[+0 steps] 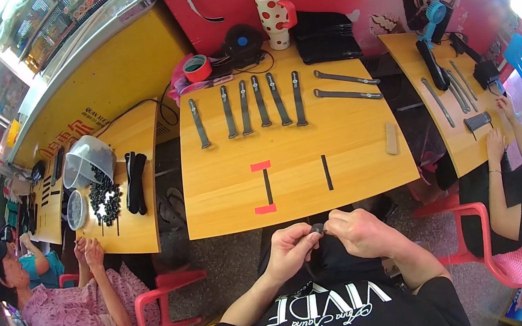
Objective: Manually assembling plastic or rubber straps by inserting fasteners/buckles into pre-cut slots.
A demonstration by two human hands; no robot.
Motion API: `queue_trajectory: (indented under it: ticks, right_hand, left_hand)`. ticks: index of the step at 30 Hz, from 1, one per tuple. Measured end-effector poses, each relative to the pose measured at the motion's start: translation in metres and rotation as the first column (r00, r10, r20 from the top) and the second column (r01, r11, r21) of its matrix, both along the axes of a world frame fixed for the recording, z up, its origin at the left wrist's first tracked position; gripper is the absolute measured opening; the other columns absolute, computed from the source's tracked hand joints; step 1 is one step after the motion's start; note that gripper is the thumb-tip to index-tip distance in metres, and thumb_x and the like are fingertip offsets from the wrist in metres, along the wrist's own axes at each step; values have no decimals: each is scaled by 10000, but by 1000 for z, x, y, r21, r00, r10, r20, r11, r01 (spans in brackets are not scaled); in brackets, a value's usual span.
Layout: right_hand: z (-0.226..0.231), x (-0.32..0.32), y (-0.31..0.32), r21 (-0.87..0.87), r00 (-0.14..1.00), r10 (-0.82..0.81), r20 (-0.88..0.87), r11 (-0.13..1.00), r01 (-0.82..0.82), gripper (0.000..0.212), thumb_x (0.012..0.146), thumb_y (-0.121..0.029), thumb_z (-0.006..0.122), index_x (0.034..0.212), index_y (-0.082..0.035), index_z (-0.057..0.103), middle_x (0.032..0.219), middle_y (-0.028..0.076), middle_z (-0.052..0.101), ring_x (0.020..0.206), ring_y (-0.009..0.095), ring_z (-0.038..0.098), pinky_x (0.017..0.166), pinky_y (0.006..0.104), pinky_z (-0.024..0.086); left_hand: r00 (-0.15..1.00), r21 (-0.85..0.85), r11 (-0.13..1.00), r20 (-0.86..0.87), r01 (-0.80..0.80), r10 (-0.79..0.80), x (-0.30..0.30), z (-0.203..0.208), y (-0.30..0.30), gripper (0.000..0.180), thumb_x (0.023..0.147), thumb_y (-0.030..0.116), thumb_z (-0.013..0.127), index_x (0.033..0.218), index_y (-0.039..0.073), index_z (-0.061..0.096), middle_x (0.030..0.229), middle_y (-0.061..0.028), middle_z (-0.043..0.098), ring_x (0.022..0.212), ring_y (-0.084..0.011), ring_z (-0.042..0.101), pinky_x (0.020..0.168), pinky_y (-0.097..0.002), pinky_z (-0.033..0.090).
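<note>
My left hand (292,250) and my right hand (360,232) meet over my lap, just off the table's front edge. Between the left thumb and fingers is a small black piece (317,228), perhaps the end of a strap; a dark strip seems to hang below it. The right fingertips are closed together against the same piece, and they partly hide it. On the yellow wooden table (225,195) several dark grey straps (258,101) lie side by side in a row. Two more straps (348,94) lie crosswise to their right.
Red tape patches (260,166) and black strips (327,172) mark the tabletop; a tan block (392,139) lies near its right edge. At the back stand a dotted tumbler (275,18), a red tape roll (197,68) and black pouches (325,38). People sit at tables on both sides.
</note>
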State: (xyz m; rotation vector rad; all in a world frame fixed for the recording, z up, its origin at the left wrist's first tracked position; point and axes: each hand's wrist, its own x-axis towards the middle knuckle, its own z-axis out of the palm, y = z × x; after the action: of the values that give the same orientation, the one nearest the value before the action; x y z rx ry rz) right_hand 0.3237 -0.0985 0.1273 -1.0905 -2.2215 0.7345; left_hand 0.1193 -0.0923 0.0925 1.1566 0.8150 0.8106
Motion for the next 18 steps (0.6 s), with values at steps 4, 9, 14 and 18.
queue_trajectory:
  ticks: [4, 9, 14, 18]
  right_hand:
    - [-8, -5, -5, 49, 978, -49, -201, 997, 60, 104, 755, 86, 602, 839, 29, 582, 731, 150, 540, 604, 331, 557, 514, 375, 436]
    - [-14, -6, -10, -125, 900, -213, -380, 976, 178, 55, 809, 43, 635, 817, 34, 581, 711, 118, 557, 598, 240, 572, 508, 316, 436]
    - [-21, -9, -19, -667, 607, -484, -631, 738, -104, 50, 864, 33, 634, 830, 23, 599, 710, 31, 572, 574, 74, 514, 493, 216, 391]
    - [-22, -26, -22, -527, 483, -476, -735, 849, 35, 78, 880, 70, 599, 822, 17, 594, 723, 18, 571, 568, 56, 501, 485, 203, 380]
  left_hand:
    - [994, 139, 988, -92, 67, -55, 5, 1, 2, 126, 925, 54, 596, 824, 2, 650, 673, 22, 582, 546, -22, 478, 462, -177, 359]
    - [956, 579, 814, -208, -51, 208, 17, 11, 1, 99, 888, 3, 608, 791, -13, 619, 642, 6, 567, 564, -57, 510, 491, -225, 398]
    - [975, 466, 881, -146, -82, 168, 17, 16, -3, 61, 867, -11, 626, 810, -31, 620, 666, -28, 588, 599, -84, 546, 525, -238, 421]
    - [977, 316, 929, -26, -195, 214, 25, 13, -7, 63, 875, -9, 629, 827, -49, 626, 700, -47, 610, 618, -86, 561, 546, -220, 429]
